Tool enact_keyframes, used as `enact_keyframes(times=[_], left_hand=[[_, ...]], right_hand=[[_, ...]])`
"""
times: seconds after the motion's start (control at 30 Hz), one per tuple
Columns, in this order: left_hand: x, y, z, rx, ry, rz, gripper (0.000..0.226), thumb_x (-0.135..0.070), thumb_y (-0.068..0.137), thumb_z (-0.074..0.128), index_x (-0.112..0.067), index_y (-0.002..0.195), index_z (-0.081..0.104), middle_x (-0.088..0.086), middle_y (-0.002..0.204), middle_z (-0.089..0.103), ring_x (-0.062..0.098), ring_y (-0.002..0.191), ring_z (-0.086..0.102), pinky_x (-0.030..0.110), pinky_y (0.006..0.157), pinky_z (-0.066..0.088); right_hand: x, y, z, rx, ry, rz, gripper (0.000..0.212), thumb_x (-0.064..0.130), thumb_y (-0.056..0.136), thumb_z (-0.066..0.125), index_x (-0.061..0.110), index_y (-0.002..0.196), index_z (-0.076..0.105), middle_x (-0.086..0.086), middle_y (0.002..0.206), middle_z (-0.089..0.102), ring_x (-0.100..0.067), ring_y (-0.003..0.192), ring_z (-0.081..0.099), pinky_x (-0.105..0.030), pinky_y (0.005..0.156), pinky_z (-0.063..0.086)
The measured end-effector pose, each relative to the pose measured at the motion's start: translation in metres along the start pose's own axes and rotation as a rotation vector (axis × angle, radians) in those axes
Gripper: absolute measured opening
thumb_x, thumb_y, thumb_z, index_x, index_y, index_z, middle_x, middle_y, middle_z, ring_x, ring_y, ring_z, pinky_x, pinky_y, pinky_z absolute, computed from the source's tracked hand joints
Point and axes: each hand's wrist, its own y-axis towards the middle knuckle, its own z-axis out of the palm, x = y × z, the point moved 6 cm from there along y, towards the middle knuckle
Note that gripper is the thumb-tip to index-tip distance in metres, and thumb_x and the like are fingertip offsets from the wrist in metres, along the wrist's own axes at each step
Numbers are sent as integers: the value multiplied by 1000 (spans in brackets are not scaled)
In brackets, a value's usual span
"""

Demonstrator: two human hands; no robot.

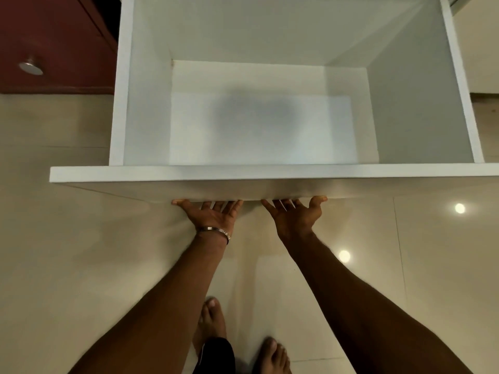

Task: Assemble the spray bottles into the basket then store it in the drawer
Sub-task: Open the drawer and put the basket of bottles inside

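The white drawer (270, 174) stands pulled out over the tiled floor (67, 238), and nothing lies inside it. The left hand (213, 213) and the right hand (294, 214) touch the lower edge of its near front panel, with fingers straight and spread, and neither hand holds anything. A metal bangle (216, 232) sits on the left wrist; its engraving is too small to read. A red cabinet (54, 36) with a round knob (31, 66) is at far left.

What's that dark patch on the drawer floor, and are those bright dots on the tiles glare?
Head view: the patch on the drawer floor is a soft-edged shadow, nothing lying there; the two dots on the floor tiles are round lamp reflections; wide-angle lens splays the drawer walls outward; left hand and right hand are slightly soft, fingers hidden under the front panel.
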Motion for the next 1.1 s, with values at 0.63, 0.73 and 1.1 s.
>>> enact_keyframes(times=[0.63,0.73,1.1], left_hand=[[2,-15,-32,-8,53,-7,108,-87,71,32,-10,147,28,18,152,31,41,136,37,61,99,37],[-3,-24,-42,-69,145,-7,101,-84,75,30,-13,147,29,19,151,33,41,135,38,58,103,36],[-10,-150,-28,-164,872,-123,56,-47,95,44,-20,143,37,11,150,38,31,138,35,51,101,38]], right_hand=[[-2,-22,-26,-17,-27,-8,84,74,90,38,11,146,40,-19,134,53,-41,127,51,-67,100,44],[4,-32,-30,-68,-92,-3,82,70,93,36,14,153,30,-21,147,43,-41,138,41,-64,103,42],[29,-158,3,-127,-340,74,71,60,97,43,7,145,41,-18,144,44,-36,136,42,-62,104,42]])
